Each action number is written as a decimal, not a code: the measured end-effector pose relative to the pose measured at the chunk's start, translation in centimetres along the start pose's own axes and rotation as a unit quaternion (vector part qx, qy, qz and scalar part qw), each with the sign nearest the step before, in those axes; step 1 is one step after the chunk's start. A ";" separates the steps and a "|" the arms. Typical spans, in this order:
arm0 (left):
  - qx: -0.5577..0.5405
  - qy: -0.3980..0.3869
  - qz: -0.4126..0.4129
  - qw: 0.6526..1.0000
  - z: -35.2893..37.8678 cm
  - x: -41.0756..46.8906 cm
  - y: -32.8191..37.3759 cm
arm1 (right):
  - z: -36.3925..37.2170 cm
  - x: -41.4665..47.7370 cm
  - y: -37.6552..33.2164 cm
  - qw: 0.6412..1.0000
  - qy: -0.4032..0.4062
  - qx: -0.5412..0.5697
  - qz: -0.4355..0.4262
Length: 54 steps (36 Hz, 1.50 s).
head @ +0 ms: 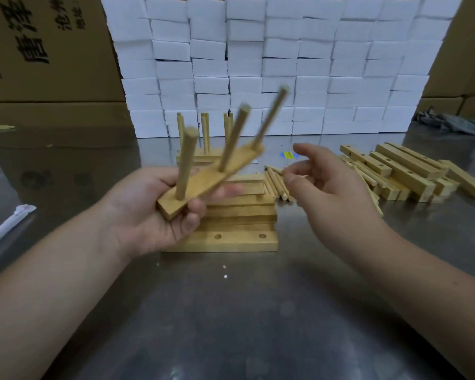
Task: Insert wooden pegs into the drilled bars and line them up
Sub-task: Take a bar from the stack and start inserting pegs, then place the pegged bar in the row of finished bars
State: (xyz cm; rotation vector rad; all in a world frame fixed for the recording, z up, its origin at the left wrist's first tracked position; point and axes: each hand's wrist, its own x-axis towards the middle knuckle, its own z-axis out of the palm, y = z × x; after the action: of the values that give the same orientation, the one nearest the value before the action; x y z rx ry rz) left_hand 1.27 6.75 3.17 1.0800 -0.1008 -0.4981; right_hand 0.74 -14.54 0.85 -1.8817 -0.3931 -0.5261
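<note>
My left hand grips a drilled wooden bar by its near end and holds it tilted above the table. Three pegs stand in that bar; the middle peg is blurred by motion. My right hand hovers to the right of the bar with loosely curled fingers, holding nothing. Under the held bar lies a row of drilled bars laid side by side. Loose pegs lie between the row and my right hand. Further back stand bars with pegs in them.
A heap of drilled bars lies at the right on the metal table. A wall of white foam blocks stands behind, with cardboard boxes at the left. A white wrapped stick lies at the left edge.
</note>
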 end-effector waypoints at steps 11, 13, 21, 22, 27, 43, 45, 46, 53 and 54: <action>-0.068 -0.218 -0.145 0.963 -1.6 0.0 0.3 | -0.3 0.3 0.3 0.991 -0.104 0.079 -0.036; -0.079 -0.232 -0.144 0.959 -1.6 -0.1 0.3 | -0.4 0.4 0.3 0.990 -0.095 0.095 -0.032; 0.023 0.053 0.096 0.994 -0.2 0.3 0.0 | -0.3 0.9 1.3 0.990 -0.007 0.134 0.039; 0.030 0.061 0.120 0.990 -0.2 0.4 -0.1 | -0.4 1.0 1.5 0.991 0.005 0.128 0.048; 0.102 0.094 0.205 0.969 -0.4 0.9 -0.5 | -0.3 1.4 2.3 0.991 0.039 0.112 0.069; 0.490 0.271 0.240 0.793 -1.4 0.5 -0.4 | 0.2 1.4 2.6 0.995 0.043 0.089 0.022; 0.494 0.266 0.249 0.789 -1.3 0.4 -0.3 | 0.2 1.4 2.8 0.995 0.049 0.082 0.022; 0.495 0.266 0.256 0.787 -1.2 0.4 -0.2 | 0.2 1.5 2.9 0.995 0.053 0.086 0.025; 0.460 0.280 0.294 0.789 -1.6 0.4 0.1 | 0.1 2.1 3.9 0.987 0.103 0.107 0.065; 0.454 0.285 0.296 0.791 -1.7 0.5 0.2 | 0.1 2.1 4.0 0.987 0.104 0.099 0.067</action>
State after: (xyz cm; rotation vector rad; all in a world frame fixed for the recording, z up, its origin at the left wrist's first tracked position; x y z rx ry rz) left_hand 2.28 7.97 2.42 2.0026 -0.1419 0.5453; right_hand 4.59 -15.82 -1.23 -1.6298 -0.1736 -0.5655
